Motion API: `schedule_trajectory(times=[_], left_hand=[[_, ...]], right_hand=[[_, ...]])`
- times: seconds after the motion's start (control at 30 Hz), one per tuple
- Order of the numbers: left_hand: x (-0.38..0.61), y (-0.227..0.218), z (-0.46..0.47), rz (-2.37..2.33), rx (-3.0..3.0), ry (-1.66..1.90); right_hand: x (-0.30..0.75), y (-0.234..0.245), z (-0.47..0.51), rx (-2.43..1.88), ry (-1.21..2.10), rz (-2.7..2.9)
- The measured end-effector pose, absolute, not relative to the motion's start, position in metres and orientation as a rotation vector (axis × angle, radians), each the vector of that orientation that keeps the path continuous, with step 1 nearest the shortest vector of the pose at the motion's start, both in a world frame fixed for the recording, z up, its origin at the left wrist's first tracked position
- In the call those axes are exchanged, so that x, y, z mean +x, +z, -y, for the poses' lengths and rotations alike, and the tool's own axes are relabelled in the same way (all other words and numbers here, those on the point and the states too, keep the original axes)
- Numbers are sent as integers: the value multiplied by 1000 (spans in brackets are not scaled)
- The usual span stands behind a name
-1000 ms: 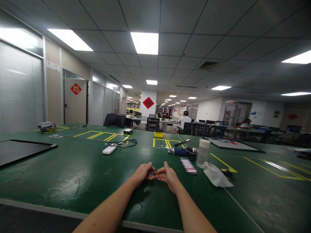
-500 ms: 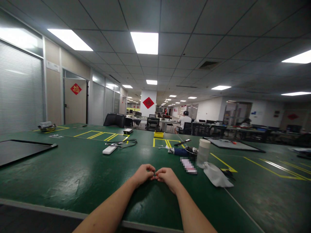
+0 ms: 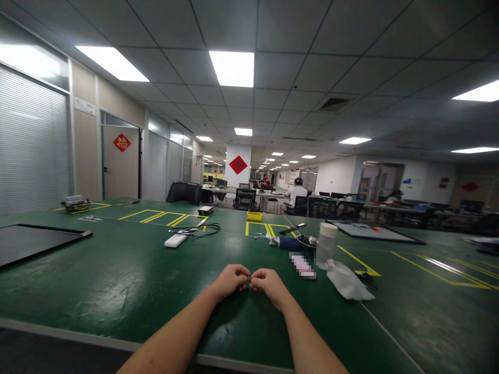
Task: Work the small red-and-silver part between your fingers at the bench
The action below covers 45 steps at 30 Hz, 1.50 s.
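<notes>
My left hand and my right hand meet fingertip to fingertip low over the green table. Both have their fingers curled into a pinch. Whatever lies between the fingertips is too small or too hidden to name. A pixelated pink and white item is on the table just right of my right hand. Beyond it stand a clear bottle with a white lid and a crumpled white bag.
A white power strip with black cable sits ahead on the left. A dark blue roll and a metal bowl lie ahead on the right. Black trays edge the table's left side. A person sits in the background.
My fingertips have shifted very slightly where they meet. The things on the table have stayed in place.
</notes>
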<state>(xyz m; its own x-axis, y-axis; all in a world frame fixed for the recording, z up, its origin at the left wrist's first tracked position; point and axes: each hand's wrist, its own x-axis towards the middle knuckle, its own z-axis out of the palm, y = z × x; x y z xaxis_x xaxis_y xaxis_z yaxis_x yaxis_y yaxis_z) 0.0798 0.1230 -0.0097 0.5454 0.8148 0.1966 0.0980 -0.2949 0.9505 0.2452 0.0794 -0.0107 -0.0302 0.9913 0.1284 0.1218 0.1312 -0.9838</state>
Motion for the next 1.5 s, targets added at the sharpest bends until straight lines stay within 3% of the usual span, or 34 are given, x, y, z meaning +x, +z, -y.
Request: schedule_trajectory(times=[0.37, 1.5], left_hand=[[80, -11, -130, -737, 1393, 847], [80, -7, -121, -772, 1713, 834]], right_hand=[[244, -5, -81, -1088, 1305, 974], [243, -11, -79, -1165, 1103, 1332]])
